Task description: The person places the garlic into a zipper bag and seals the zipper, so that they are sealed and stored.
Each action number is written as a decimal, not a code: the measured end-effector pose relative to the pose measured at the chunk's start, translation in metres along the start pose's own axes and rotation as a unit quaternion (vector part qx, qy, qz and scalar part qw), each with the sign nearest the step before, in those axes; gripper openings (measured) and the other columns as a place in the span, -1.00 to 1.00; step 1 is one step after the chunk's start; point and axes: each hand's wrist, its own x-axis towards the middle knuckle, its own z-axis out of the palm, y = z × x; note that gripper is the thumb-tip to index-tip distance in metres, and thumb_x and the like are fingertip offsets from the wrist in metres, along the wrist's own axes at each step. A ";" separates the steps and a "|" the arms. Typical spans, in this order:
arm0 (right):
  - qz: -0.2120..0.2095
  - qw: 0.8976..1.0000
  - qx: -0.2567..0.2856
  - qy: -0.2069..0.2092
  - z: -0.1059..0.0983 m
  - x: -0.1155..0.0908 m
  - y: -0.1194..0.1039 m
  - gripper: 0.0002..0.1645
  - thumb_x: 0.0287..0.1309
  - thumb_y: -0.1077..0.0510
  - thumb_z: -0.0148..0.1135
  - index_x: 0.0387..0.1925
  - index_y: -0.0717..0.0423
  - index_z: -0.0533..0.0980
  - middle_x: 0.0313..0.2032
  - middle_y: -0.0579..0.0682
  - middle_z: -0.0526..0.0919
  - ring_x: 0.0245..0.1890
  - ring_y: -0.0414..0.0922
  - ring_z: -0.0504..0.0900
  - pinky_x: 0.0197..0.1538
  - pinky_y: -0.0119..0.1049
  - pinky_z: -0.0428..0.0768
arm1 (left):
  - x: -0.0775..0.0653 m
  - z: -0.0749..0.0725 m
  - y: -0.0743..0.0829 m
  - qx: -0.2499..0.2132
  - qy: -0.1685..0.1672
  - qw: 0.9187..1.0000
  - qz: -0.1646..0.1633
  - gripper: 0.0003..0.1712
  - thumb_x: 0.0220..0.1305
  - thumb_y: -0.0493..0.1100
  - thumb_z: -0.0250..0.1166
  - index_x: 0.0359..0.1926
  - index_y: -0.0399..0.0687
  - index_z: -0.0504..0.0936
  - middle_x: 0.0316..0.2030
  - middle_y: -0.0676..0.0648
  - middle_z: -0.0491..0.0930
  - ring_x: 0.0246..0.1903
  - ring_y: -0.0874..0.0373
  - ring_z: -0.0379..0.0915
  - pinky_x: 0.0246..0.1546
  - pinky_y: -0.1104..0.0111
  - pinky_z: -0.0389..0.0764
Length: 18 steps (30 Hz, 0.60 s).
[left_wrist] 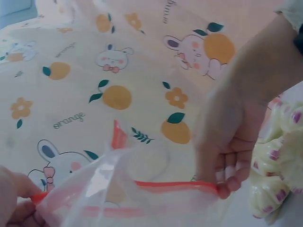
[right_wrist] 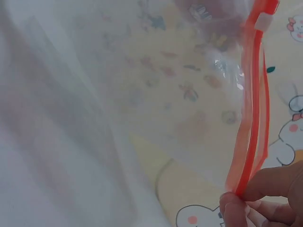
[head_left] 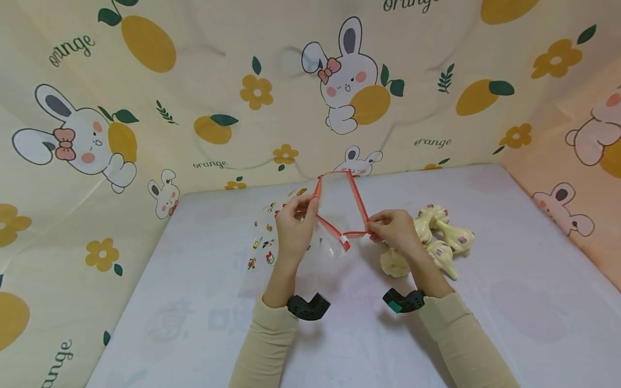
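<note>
Fingers [right_wrist: 272, 184] of the right hand [head_left: 397, 230] pinch one side of the red zipper edge of a clear zip bag [head_left: 331, 250], while those of the left hand [head_left: 295, 229] pinch the opposite side. Held between the two hands above the counter [head_left: 490, 205], the one bag has its mouth spread into a wide four-sided gap. One white slider [head_left: 344, 238] sits on the zipper, near its red end at the front. Clear film hangs below the rim and spreads to the left; whether its lower end touches the counter I cannot tell. Many small coloured figures [head_left: 270, 258] show on or through that film, too small to count surely or to tell whether they are printed.

Just beside the right hand and wrist, on the counter, lie at least five cream garlic bulbs [head_left: 458, 238] with purple marks, bunched together and partly overlapping. Two beige sleeves [head_left: 264, 337] and two black wrist devices [head_left: 308, 306] show, one of each per arm. Behind stands a patterned cloth [head_left: 271, 43] bearing six rabbits in the head view, plus oranges and flowers.
</note>
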 end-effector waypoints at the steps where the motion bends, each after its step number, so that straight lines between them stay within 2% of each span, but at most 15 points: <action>1: 0.004 1.000 0.001 0.000 -0.001 0.000 -0.001 -0.68 0.21 0.22 0.19 -0.11 0.41 0.57 -0.54 -0.04 0.70 -0.62 -0.34 0.58 -0.44 -0.40 0.63 | 0.001 -0.002 0.000 -0.010 -0.001 1.000 -0.006 -0.78 0.28 -0.24 0.24 -0.18 -0.36 0.64 -0.32 -0.34 0.64 -0.37 0.33 0.47 -0.23 0.58 0.52; 4: 0.015 1.000 0.007 0.000 -0.003 -0.001 -0.001 -0.68 0.22 0.21 0.19 -0.10 0.41 0.56 -0.52 -0.02 0.70 -0.60 -0.30 0.59 -0.40 -0.39 0.66 | 0.004 -0.008 -0.001 -0.037 0.002 0.999 -0.011 -0.77 0.31 -0.24 0.22 -0.16 -0.37 0.61 -0.30 -0.35 0.61 -0.35 0.39 0.46 -0.21 0.60 0.51; 7: 0.024 1.000 0.020 0.001 -0.007 -0.004 -0.003 -0.67 0.24 0.19 0.19 -0.08 0.40 0.55 -0.49 -0.05 0.69 -0.57 -0.27 0.62 -0.33 -0.35 0.69 | 0.006 -0.010 -0.004 -0.054 0.015 0.998 0.004 -0.77 0.33 -0.25 0.19 -0.16 -0.41 0.58 -0.30 -0.36 0.57 -0.34 0.42 0.46 -0.16 0.62 0.52; 9: 0.024 0.999 0.032 0.001 -0.009 -0.005 -0.004 -0.64 0.24 0.19 0.20 -0.05 0.41 0.54 -0.50 -0.09 0.68 -0.56 -0.28 0.63 -0.31 -0.36 0.70 | 0.006 -0.009 -0.007 -0.057 0.021 0.997 0.037 -0.77 0.35 -0.28 0.16 -0.17 -0.46 0.55 -0.29 -0.39 0.55 -0.31 0.41 0.46 -0.11 0.61 0.53; 11: 0.023 0.999 0.038 0.002 -0.011 -0.007 -0.006 -0.63 0.24 0.18 0.20 -0.04 0.40 0.53 -0.53 -0.16 0.66 -0.57 -0.31 0.63 -0.31 -0.38 0.70 | 0.007 -0.007 -0.014 -0.042 0.027 0.995 0.089 -0.81 0.34 -0.32 0.13 -0.19 -0.47 0.54 -0.30 -0.38 0.55 -0.28 0.36 0.46 -0.08 0.58 0.53; 14: 0.011 0.999 0.047 0.004 -0.012 -0.009 -0.009 -0.63 0.24 0.19 0.21 -0.04 0.43 0.53 -0.56 -0.20 0.65 -0.59 -0.35 0.61 -0.36 -0.46 0.67 | 0.008 -0.004 -0.022 -0.022 0.044 0.986 0.160 -0.85 0.32 -0.37 0.11 -0.24 -0.47 0.53 -0.32 -0.36 0.56 -0.25 0.29 0.45 -0.08 0.55 0.52; 16: -0.001 0.999 0.050 0.008 -0.013 -0.011 -0.011 -0.64 0.24 0.20 0.20 -0.05 0.45 0.53 -0.57 -0.21 0.65 -0.60 -0.35 0.62 -0.38 -0.49 0.66 | 0.009 -0.003 -0.026 -0.021 0.066 0.981 0.182 -0.86 0.30 -0.39 0.10 -0.27 -0.48 0.53 -0.35 -0.36 0.56 -0.25 0.30 0.45 -0.10 0.56 0.52; 18: -0.014 0.998 0.058 0.009 -0.014 -0.014 -0.013 -0.63 0.24 0.22 0.20 -0.06 0.48 0.52 -0.57 -0.20 0.66 -0.60 -0.34 0.63 -0.40 -0.51 0.64 | 0.009 -0.004 -0.027 -0.037 0.084 0.980 0.177 -0.85 0.30 -0.40 0.08 -0.27 -0.50 0.52 -0.36 -0.38 0.55 -0.26 0.36 0.44 -0.12 0.59 0.51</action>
